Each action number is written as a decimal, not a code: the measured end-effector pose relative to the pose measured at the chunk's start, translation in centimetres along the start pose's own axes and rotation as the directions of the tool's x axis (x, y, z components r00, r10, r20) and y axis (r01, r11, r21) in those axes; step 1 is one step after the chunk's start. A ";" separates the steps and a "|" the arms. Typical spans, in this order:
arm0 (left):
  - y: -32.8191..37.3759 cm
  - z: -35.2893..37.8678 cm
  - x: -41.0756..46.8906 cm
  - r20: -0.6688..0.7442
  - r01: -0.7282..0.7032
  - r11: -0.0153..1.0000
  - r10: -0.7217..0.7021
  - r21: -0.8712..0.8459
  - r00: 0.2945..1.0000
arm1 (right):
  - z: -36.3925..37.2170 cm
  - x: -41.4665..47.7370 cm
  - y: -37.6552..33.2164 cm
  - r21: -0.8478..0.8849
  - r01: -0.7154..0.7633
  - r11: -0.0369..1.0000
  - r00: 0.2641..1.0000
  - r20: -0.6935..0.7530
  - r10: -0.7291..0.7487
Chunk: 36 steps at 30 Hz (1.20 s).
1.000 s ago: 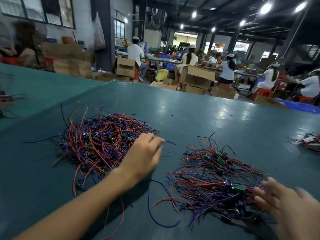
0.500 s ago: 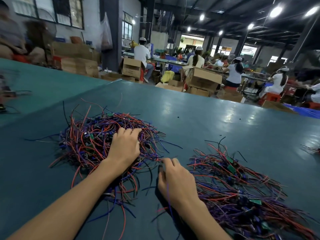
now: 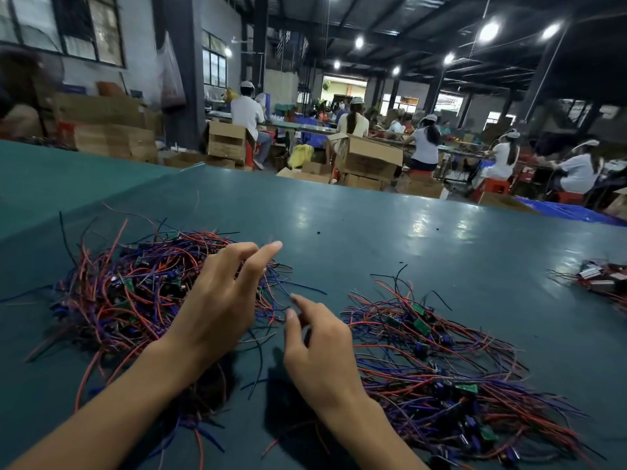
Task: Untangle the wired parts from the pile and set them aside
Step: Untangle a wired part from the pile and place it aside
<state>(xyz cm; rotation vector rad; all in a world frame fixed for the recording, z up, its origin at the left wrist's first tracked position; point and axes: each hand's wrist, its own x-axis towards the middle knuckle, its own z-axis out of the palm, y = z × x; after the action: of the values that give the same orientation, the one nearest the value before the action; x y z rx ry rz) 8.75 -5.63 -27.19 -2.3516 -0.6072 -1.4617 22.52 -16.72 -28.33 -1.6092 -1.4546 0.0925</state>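
Note:
A tangled pile of red, blue and purple wired parts (image 3: 135, 293) with small green boards lies on the left of the teal table (image 3: 373, 239). A flatter, combed-out heap of the same parts (image 3: 441, 368) lies to the right. My left hand (image 3: 217, 300) hovers over the tangled pile's right edge, fingers spread and raised, with nothing clearly held. My right hand (image 3: 319, 344) is in the gap between the two heaps. Its thumb and forefinger are apart, pointing at thin loose wires at the tangled pile's edge.
A third small bunch of wired parts (image 3: 600, 279) sits near the table's right edge. Beyond the far edge stand cardboard boxes (image 3: 366, 157), and several people sit working at benches (image 3: 424, 144). Another teal table (image 3: 51, 171) adjoins on the left.
My right hand came from the right heap to the gap between the heaps. My left hand, which pressed on the tangled pile half a second ago, has lifted with fingers spread.

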 end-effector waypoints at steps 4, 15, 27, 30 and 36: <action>0.8 -0.2 0.0 -0.065 -0.158 0.987 0.158 0.011 0.985 | -1.0 0.4 -0.4 0.454 -0.159 0.876 0.984 0.000 0.179; 1.5 -1.6 -2.7 0.087 -0.288 0.925 0.317 -0.248 0.944 | -2.2 0.0 -0.4 0.756 -0.359 0.548 0.933 0.269 0.241; 1.0 -1.5 -2.1 0.067 0.029 0.985 -0.018 -0.172 0.998 | -2.7 0.6 0.4 0.839 -0.312 0.445 0.923 0.157 0.351; 1.1 -1.7 -1.9 0.032 0.024 0.978 -0.017 -0.209 0.999 | -2.5 0.5 0.3 0.808 -0.366 0.462 0.920 0.238 0.313; 2.0 -1.6 -1.4 -0.064 -0.169 0.966 0.159 -0.195 0.985 | -1.7 -0.3 0.0 0.735 -0.341 0.586 0.938 0.230 0.258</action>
<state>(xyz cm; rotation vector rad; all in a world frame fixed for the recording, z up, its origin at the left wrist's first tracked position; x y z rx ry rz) 7.95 -8.34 -27.77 -2.4399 -0.2557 -1.5617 23.40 -17.95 -27.52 -1.0958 -0.9597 0.8952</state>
